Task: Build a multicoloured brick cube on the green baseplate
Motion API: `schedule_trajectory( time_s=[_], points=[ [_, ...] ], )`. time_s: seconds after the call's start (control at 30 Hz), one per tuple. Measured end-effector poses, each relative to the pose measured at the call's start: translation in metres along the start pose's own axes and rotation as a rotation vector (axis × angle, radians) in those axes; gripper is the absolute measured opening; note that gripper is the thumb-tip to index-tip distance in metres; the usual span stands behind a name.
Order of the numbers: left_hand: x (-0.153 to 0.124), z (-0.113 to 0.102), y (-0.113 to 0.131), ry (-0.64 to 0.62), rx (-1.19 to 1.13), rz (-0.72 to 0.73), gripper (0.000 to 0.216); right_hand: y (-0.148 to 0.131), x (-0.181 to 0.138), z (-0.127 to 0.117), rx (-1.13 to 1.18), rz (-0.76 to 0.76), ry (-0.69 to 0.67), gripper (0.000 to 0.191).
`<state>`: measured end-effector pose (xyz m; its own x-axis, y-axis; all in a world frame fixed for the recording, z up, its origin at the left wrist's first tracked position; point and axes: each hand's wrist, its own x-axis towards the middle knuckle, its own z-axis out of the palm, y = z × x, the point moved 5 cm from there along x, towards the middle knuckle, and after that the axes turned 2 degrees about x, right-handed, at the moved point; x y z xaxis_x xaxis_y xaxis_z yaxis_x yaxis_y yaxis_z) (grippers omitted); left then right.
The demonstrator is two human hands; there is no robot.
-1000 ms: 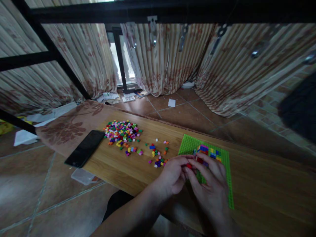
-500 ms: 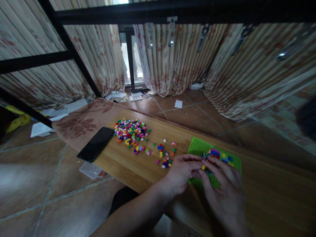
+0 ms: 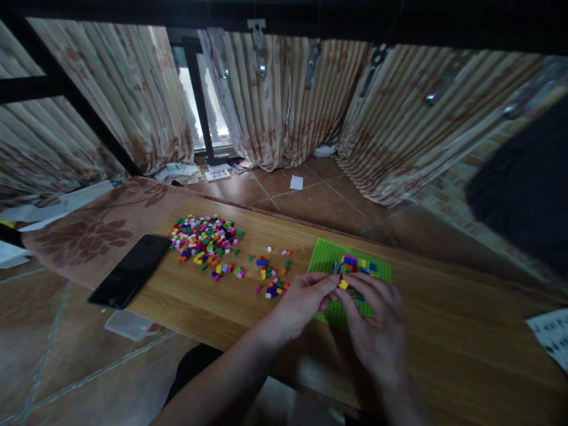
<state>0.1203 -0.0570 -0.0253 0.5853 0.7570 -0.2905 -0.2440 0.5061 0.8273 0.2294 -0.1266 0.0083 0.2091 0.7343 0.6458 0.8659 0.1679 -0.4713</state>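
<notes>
Both of my hands meet over a green studded baseplate [image 3: 323, 253] on the wooden bench. My right hand [image 3: 377, 316] pinches a small yellow brick [image 3: 343, 284] between thumb and fingers. From the left, my left hand [image 3: 304, 300] comes up against it with its fingers closed; what its fingertips hold, if anything, is hidden. Just beyond my fingers, coloured bricks [image 3: 350, 260] in blue, red, pink, green and yellow are built up on the plate. My hands cover part of this build.
A pile of small coloured bricks [image 3: 204, 236] lies on the bench [image 3: 444, 331], with loose bricks [image 3: 275, 287] nearer the plate. A black phone [image 3: 131, 271] rests at the left end. A clear plastic box [image 3: 128, 325] is on the floor. A dark shape [image 3: 523, 183] stands at right.
The camera view has turned to the right, so the bench and hands appear further left. The yellow brick shows more plainly between my fingers. More of the dark shape is in view at right.
</notes>
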Motion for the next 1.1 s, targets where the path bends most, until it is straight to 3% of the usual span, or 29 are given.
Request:
schedule_trajectory(
  time_s=[0.23, 0.47, 0.7, 0.93, 1.1],
  points=[
    [0.000, 0.005, -0.003, -0.070, -0.132, -0.169, 0.030, 0.004, 0.000, -0.001, 0.089, 0.062, 0.019, 0.017],
    [0.002, 0.010, -0.004, -0.152, -0.091, -0.245, 0.038, 0.002, 0.005, -0.007, 0.103, 0.063, -0.022, 0.015],
    [0.004, 0.004, 0.000, -0.077, 0.239, -0.131, 0.030, 0.004, 0.005, -0.013, 0.138, -0.033, -0.193, 0.019],
    [0.005, 0.006, -0.001, -0.079, 0.241, -0.081, 0.038, 0.014, 0.006, -0.018, 0.143, -0.037, -0.154, 0.009],
    [0.012, 0.002, 0.006, -0.004, 0.311, 0.178, 0.028, 0.019, 0.008, -0.020, 0.032, -0.009, -0.016, 0.008]
  ],
)
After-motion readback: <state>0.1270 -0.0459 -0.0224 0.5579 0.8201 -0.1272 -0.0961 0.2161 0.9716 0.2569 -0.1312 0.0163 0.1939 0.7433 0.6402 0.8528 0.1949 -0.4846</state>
